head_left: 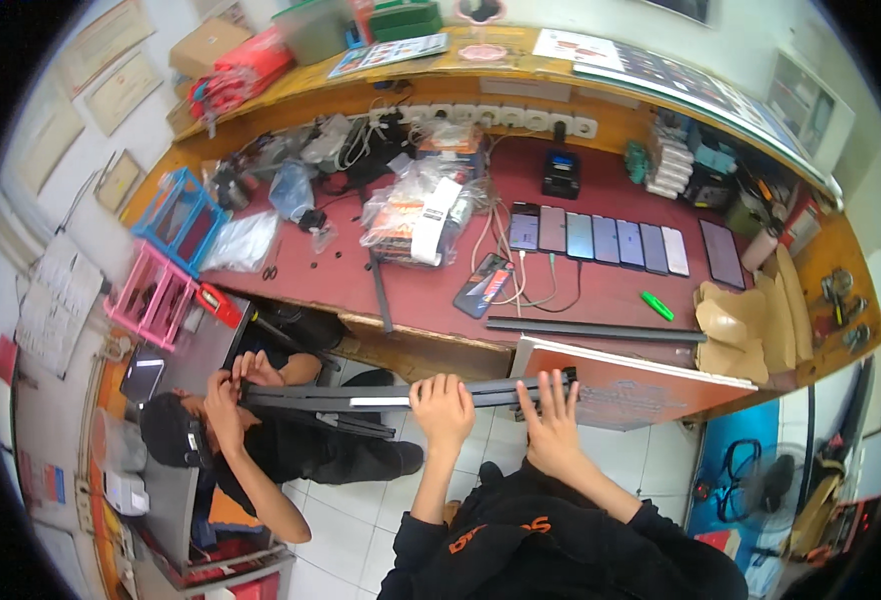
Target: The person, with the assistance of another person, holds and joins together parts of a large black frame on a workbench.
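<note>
Both forearms, in black sleeves, are rising from the lower edge toward a long dark metal rail (401,397) that is lying level across the middle of the view, above the white tiled floor (351,510).

The left hand (442,405) is curling over the rail from above, its fingers bent and wrapping the top face; its grip is closing on the rail near mid-length. The right hand (553,420) is standing just beside it with the fingers straight and spread, the fingertips resting on the rail's upper edge; its grip is staying open, pressing rather than clasping. The rail is passing under both hands and running leftward from them, where a seated person in black (251,440) is holding its far end with both hands (236,380).

The rail is appearing slim, flat-sided and matt grey-black, with a pale label strip on its face. Its right end is lying against a red-brown board (641,390) leaning at the counter's front. A second dark rail (596,329) is resting on the dark red counter (441,290), near a row of phones (601,240) and a green marker (658,306).
</note>
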Tool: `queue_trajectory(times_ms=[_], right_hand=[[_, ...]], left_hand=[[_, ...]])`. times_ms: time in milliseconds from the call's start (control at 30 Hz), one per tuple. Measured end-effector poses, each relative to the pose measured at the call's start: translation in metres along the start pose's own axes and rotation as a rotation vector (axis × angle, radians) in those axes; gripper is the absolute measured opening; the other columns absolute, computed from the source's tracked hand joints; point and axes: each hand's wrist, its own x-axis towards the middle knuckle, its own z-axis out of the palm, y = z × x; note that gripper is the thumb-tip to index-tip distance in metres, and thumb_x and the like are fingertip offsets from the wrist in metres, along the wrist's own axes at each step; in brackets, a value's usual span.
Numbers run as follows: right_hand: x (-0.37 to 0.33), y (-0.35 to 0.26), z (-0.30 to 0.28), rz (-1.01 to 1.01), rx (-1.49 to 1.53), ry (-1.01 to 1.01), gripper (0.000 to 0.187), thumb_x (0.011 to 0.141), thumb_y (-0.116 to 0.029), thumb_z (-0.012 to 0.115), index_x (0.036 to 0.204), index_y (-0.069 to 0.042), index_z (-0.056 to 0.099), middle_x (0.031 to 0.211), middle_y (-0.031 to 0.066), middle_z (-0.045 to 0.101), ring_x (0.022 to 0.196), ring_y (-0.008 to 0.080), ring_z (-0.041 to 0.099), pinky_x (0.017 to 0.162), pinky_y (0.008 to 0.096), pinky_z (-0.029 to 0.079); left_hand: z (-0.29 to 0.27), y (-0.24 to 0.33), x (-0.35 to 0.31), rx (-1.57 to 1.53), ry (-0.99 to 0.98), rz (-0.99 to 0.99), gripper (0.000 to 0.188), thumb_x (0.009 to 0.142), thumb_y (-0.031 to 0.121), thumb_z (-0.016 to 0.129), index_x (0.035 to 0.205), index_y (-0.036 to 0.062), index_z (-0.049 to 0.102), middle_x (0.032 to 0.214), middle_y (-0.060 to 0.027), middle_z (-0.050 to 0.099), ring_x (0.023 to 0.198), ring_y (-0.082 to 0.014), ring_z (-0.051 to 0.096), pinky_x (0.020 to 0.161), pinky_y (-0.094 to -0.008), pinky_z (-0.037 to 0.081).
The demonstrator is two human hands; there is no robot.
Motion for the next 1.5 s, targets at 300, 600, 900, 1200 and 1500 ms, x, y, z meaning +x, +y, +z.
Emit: queue_trajectory(times_ms=[300, 600, 900, 1200, 1500], right_hand=[[0.001, 0.008, 0.010, -0.007, 0.032, 0.007, 0.086, 0.060, 0.000, 0.056, 0.139, 0.009, 0.024, 0.148, 0.0185, 0.026, 0.141, 0.0294, 0.019, 0.111, 0.0574, 0.005], [0.003, 0.010, -0.013, -0.030, 0.024, -0.173, 0.081, 0.062, 0.004, 0.052, 0.140, 0.000, 0.031, 0.150, 0.0245, 0.014, 0.140, 0.0416, 0.010, 0.108, 0.0641, 0.002], [0.000, 0.010, -0.017, -0.094, -0.051, -0.203, 0.085, 0.061, 0.004, 0.053, 0.141, -0.001, 0.027, 0.150, 0.0231, 0.018, 0.140, 0.0422, 0.012, 0.107, 0.0647, 0.000], [0.005, 0.004, -0.021, 0.018, -0.074, -0.233, 0.081, 0.062, 0.002, 0.052, 0.139, 0.007, 0.027, 0.150, 0.0221, 0.019, 0.141, 0.0350, 0.013, 0.110, 0.0597, 0.001], [0.004, 0.011, -0.021, -0.088, -0.108, 0.001, 0.083, 0.064, 0.002, 0.053, 0.142, -0.001, 0.026, 0.151, 0.0208, 0.016, 0.142, 0.0363, 0.010, 0.109, 0.0610, 0.001]], left_hand=[[0.003, 0.002, -0.002, -0.043, -0.020, -0.019, 0.012, 0.081, 0.018, 0.053, 0.081, 0.0068, 0.058, 0.082, -0.0080, 0.056, 0.086, -0.0262, 0.054, 0.087, -0.0433, 0.036], [0.002, 0.006, -0.002, -0.065, 0.034, -0.043, 0.010, 0.079, 0.017, 0.053, 0.078, 0.0082, 0.056, 0.080, -0.0081, 0.054, 0.083, -0.0265, 0.053, 0.087, -0.0425, 0.036], [0.004, 0.004, -0.003, -0.077, 0.015, -0.052, 0.011, 0.081, 0.018, 0.053, 0.078, 0.0071, 0.055, 0.081, -0.0091, 0.053, 0.085, -0.0265, 0.053, 0.088, -0.0426, 0.038], [0.004, 0.005, -0.001, -0.071, 0.057, -0.050, 0.011, 0.079, 0.018, 0.054, 0.077, 0.0075, 0.056, 0.079, -0.0086, 0.054, 0.082, -0.0268, 0.053, 0.086, -0.0422, 0.038], [0.003, 0.006, 0.001, -0.090, 0.051, -0.051, 0.011, 0.079, 0.018, 0.054, 0.080, 0.0068, 0.057, 0.081, -0.0087, 0.056, 0.084, -0.0267, 0.054, 0.087, -0.0422, 0.038]])
